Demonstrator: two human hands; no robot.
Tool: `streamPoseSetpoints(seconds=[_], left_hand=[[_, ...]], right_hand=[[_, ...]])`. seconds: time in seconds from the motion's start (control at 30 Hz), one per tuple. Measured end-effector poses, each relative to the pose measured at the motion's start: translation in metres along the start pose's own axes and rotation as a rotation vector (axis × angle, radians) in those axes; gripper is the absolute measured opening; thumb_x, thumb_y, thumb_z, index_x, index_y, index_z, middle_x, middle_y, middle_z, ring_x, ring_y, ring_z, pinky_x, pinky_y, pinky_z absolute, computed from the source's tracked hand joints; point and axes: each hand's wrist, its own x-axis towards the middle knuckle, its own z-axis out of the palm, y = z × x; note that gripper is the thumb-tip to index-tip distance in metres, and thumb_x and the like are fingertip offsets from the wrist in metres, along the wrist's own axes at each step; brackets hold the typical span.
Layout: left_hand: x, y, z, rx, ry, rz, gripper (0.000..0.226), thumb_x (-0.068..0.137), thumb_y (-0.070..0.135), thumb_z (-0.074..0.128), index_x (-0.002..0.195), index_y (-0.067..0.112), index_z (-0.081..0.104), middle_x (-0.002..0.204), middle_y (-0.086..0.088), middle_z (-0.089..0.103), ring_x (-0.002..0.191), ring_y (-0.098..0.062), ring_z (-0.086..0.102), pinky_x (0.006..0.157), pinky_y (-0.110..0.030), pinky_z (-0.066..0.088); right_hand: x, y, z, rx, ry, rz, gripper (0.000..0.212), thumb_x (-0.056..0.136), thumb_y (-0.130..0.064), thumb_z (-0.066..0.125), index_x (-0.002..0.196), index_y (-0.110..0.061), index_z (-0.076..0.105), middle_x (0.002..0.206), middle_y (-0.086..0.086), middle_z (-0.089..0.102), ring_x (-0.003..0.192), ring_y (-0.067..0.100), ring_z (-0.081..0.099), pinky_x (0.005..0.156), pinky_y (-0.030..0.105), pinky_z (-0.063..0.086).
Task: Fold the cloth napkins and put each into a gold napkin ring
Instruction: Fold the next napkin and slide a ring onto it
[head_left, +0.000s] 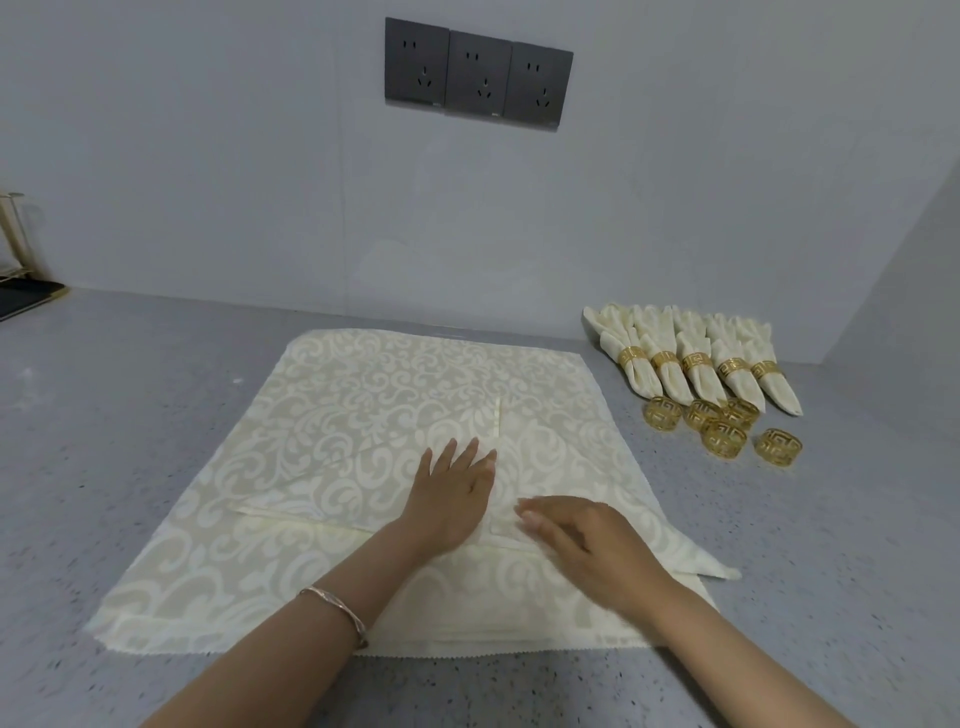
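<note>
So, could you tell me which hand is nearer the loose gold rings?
Right. The loose gold rings lie ahead and right of the right hand; the left hand lies farther left.

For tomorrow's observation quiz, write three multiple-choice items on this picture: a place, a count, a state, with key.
1. Where do the ringed napkins lie relative to the napkin stack? A) left B) right, near the wall C) on top
2. How many empty gold rings lie loose? A) two B) five C) nine
3. What is the left hand doing? A) pressing flat on the top napkin B) gripping a ring C) hanging off the counter
Key: 1 B, they line the right rear; 2 B, five lie before them; 3 A, its fingers lie straight on that napkin.
</note>
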Motion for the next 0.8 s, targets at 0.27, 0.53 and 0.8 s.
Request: streamPoseSetpoints(seconds=[0.27, 0.53, 0.8], left_hand=[[-0.002, 0.000, 0.003, 0.022, 0.019, 0.015, 0.048, 0.104, 0.035, 0.006, 0.152, 0.035, 0.012, 0.161, 0.006, 0.001, 0.147, -0.015, -0.011, 0.118, -0.038, -0.013], [-0.001, -0.002, 0.004, 0.056, 0.015, 0.019, 0.048, 0.104, 0.038, 0.008, 0.152, 0.035, 0.012, 0.161, 0.007, -0.001, 0.147, -0.015, -0.012, 0.118, -0.039, -0.013], [0.000, -0.001, 0.005, 0.097, 0.029, 0.023, 0.048, 0.104, 0.037, 0.010, 0.152, 0.034, 0.011, 0.161, 0.006, -0.001, 0.147, -0.017, -0.011, 0.118, -0.040, -0.013]], right_hand=[[0.007, -0.001, -0.002, -0.028, 0.116, 0.034, 0.023, 0.094, -0.027, 0.057, 0.114, -0.026, 0.069, 0.113, -0.017, 0.067, 0.104, -0.004, 0.060, 0.089, 0.009, 0.043], [-0.012, 0.002, -0.002, -0.005, 0.106, -0.018, 0.021, 0.090, -0.026, 0.061, 0.108, -0.026, 0.070, 0.111, -0.022, 0.066, 0.107, -0.011, 0.055, 0.086, 0.004, 0.042], [-0.007, -0.005, -0.004, -0.196, 0.031, -0.094, 0.047, 0.086, -0.061, 0.043, 0.118, -0.034, 0.065, 0.118, -0.023, 0.063, 0.111, -0.005, 0.054, 0.090, 0.017, 0.046]])
